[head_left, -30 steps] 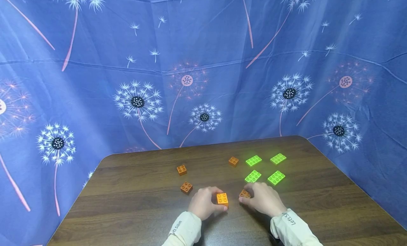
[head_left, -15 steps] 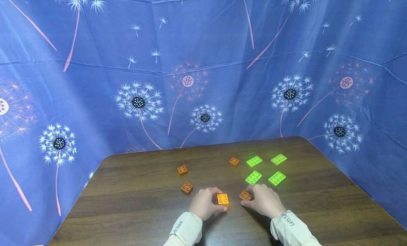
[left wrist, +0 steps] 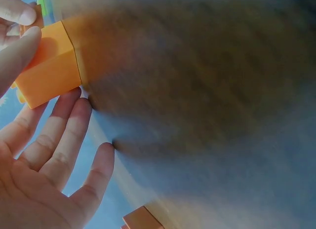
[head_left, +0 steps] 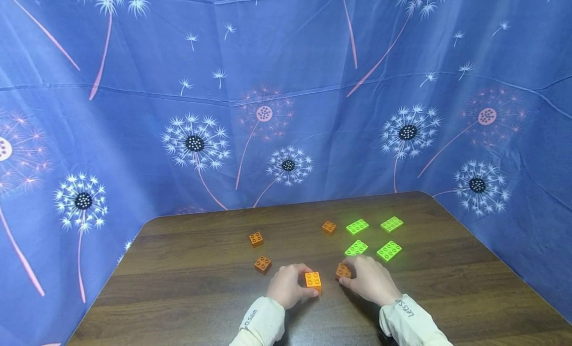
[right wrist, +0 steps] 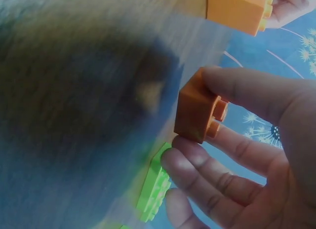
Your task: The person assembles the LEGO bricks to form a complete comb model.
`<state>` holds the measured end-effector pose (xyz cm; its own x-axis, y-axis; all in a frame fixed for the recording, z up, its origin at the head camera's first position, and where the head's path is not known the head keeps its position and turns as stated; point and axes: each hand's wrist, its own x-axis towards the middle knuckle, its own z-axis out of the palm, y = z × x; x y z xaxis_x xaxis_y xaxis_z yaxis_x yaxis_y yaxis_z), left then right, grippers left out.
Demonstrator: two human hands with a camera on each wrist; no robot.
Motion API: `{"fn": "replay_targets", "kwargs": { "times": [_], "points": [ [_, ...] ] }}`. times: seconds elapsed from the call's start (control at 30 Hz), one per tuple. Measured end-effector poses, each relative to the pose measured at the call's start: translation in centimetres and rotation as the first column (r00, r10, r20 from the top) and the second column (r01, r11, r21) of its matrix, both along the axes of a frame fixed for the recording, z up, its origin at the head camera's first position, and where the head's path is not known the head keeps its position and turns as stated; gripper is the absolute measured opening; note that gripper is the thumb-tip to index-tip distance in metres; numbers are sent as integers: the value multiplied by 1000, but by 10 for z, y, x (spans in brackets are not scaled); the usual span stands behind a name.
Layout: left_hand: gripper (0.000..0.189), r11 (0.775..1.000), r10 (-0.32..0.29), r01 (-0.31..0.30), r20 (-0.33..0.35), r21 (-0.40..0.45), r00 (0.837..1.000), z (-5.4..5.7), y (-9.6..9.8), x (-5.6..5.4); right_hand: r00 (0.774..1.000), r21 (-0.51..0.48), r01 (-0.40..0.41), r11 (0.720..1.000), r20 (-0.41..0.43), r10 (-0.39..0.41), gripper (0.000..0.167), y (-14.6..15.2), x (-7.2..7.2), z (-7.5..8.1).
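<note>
Head view: left hand [head_left: 286,287] pinches an orange brick [head_left: 313,281], right hand [head_left: 373,280] a brown brick [head_left: 342,272].

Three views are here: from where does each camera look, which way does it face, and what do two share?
Head: worn on the head, facing forward and down over the table and blue cloth; left hand, right hand and sleeves show.
Left wrist: on that wrist, facing the bright orange brick in the left hand; part of the right hand shows.
Right wrist: likewise, facing the brown brick pinched by the right hand; part of the left hand shows.
Both wrist views share these two bricks.
</note>
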<state>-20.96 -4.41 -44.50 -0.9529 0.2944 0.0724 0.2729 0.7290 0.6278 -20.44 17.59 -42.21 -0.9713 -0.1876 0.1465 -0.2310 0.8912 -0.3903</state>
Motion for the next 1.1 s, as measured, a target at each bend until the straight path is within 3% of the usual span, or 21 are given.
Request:
{"fn": "replay_targets", "kwargs": {
  "times": [0.27,0.73,1.1],
  "points": [
    [41,1000,12,-12,8,3,1000,1,0,1,997,-35,-33,999,-71,31,37,-4,-1,4],
    [40,1000,13,-13,-5,8,1000,3,1,1,990,-65,-68,996,-124,60,35,-11,0,12],
    [38,1000,9,-9,18,12,1000,3,1,0,970,-96,-215,972,-140,201,39,-20,0,15]
  ]
}}
